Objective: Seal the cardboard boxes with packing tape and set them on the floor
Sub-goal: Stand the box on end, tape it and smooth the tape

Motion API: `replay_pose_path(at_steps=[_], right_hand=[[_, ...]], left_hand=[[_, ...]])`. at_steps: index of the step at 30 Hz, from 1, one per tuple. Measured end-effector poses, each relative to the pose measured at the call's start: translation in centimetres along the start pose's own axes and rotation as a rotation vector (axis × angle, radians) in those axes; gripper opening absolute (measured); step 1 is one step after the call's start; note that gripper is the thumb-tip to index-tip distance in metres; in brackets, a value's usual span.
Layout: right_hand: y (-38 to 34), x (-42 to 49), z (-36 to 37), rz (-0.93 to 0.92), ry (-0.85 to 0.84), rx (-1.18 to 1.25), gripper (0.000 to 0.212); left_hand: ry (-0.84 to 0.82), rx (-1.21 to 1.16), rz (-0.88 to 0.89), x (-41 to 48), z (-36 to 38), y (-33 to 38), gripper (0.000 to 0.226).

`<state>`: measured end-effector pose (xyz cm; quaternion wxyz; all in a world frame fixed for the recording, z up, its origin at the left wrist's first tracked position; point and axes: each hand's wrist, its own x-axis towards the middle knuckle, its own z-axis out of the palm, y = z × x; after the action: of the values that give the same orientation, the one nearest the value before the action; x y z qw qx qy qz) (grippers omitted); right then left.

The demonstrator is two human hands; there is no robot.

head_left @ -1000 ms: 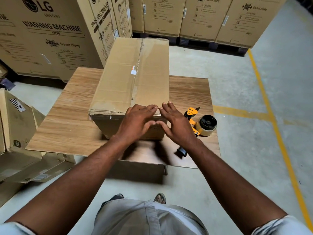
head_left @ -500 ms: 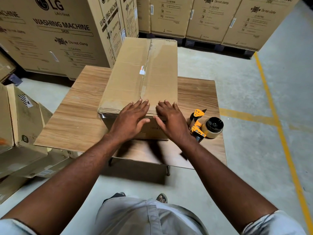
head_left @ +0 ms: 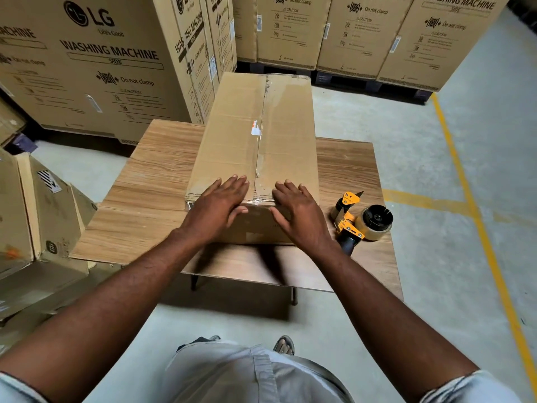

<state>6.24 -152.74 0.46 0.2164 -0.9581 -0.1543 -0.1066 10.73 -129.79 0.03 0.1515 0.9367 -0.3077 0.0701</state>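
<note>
A long brown cardboard box [head_left: 232, 135] lies on a wooden table [head_left: 151, 181], its top flaps closed and a strip of clear tape running along the centre seam. My left hand [head_left: 220, 202] lies flat on the near left corner of the box top, thumb over the front edge. My right hand [head_left: 299, 207] lies flat on the near right part, fingers spread, thumb on the front face. Between the hands the tape end folds over the near edge. A yellow and black tape dispenser [head_left: 360, 222] rests on the table to the right of my right hand.
Tall washing-machine cartons [head_left: 96, 62] stand behind and to the left of the table. More cartons on pallets [head_left: 363, 36] line the back. Smaller boxes [head_left: 43, 216] sit on the floor at left. A yellow floor line [head_left: 470, 196] runs along the right.
My hands have slid apart along the near edge of the box top, from touching at the seam to either side of it. The view has shifted slightly.
</note>
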Motion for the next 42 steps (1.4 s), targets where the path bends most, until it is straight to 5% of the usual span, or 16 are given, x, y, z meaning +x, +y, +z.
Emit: replay_pose_path(at_steps=[4,11,16,21,27,32,37,42], right_hand=[[-0.8,-0.7,0.5,0.072,0.001,-0.005,0.057],[-3.5,1.7,1.2,0.076,-0.005,0.075,0.048],[-3.8,0.6,1.7,0.077,-0.004,-0.004,0.058],[-6.1,2.5,2.3,0.135,0.026,0.101,0.052],[-6.8,2.1,3.2,0.119,0.004,0.009,0.054],[-8.2,3.7,3.5,0.173,0.024,0.099,0.057],[-8.6,3.6,4.5,0.084,-0.010,-0.038,0.052],[-9.5,3.8,4.5,0.116,0.004,0.049,0.047]], left_hand=[[-0.029,0.015,0.058,-0.5,0.0,-0.5,0.075],[-0.010,-0.074,0.088,-0.3,-0.8,-1.6,0.055],[-0.060,-0.085,0.107,-1.6,-1.1,-3.6,0.075],[-0.048,-0.171,0.070,-1.8,-2.1,-4.8,0.054],[-0.053,-0.140,0.131,-2.7,-1.5,-6.1,0.078],[0.017,-0.224,0.106,-2.4,-1.7,-6.4,0.053],[-0.033,-0.210,0.139,-3.3,-1.7,-7.5,0.074],[-0.058,-0.332,0.045,-3.8,-2.5,-8.4,0.066]])
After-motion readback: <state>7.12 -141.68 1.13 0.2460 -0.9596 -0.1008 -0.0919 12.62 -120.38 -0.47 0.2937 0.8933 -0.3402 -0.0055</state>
